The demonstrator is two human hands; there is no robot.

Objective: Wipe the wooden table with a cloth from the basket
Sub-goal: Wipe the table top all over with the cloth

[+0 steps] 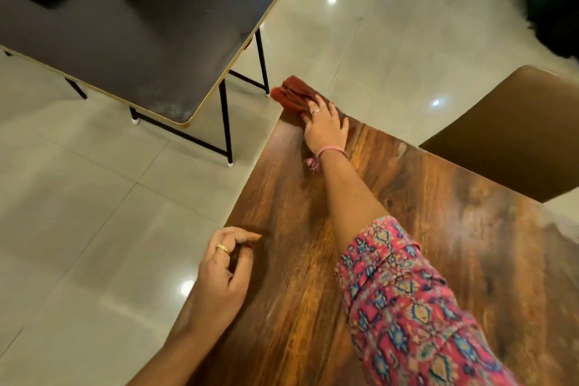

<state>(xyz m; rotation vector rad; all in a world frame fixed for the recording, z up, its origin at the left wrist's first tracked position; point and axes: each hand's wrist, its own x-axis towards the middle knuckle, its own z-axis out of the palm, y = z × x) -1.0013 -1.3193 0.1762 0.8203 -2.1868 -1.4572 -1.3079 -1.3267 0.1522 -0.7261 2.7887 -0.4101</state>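
Wooden table point(407, 204): glossy brown top, strong streaky grain, rounded far corner. Cloth point(293, 95): rust-red, soft, bunched in folds, sitting on that far corner and hanging slightly past the edge. My right hand point(326, 128) presses flat on the cloth, fingers spread over it, ring and pink wrist thread showing, patterned pink sleeve point(416, 307) behind. My left hand point(224, 269) rests at the near left table edge, fingers loosely curled, holding nothing. Beside: dark matte table point(125, 28) with thin black legs, glossy pale floor tiles point(78, 197).
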